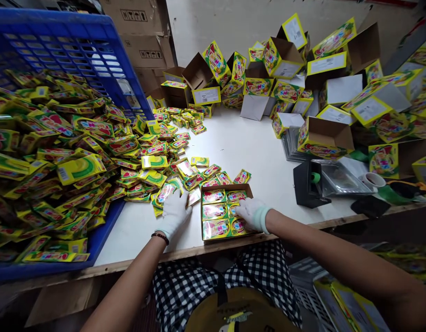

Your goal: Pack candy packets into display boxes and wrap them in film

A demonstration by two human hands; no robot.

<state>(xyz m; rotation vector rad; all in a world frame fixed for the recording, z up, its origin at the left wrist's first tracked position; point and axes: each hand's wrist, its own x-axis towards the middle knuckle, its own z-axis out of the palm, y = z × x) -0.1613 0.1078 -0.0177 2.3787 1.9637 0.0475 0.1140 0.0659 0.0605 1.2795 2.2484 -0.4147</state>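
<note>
My left hand [174, 211], in a white glove, reaches into the loose packets left of the carton. Its fingers are apart and touch a small yellow-green packet [163, 193] with colourful lettering. My right hand [251, 213], gloved too, is over the right side of an open shallow carton [202, 226]. The fingers of that hand are bent together on a small packet among those in the carton, and the fingertips are partly hidden. Flat packets [214, 211] lie in rows inside the carton, printed faces up.
A blue crate [130, 60] lies tipped at the left, packets [54, 152] spilling from it onto the white table [230, 138]. Empty display boxes [325, 136] are heaped at the back right. Near them are a black tape dispenser [306, 186], clear plastic trays [340, 177] and a tape roll [375, 180].
</note>
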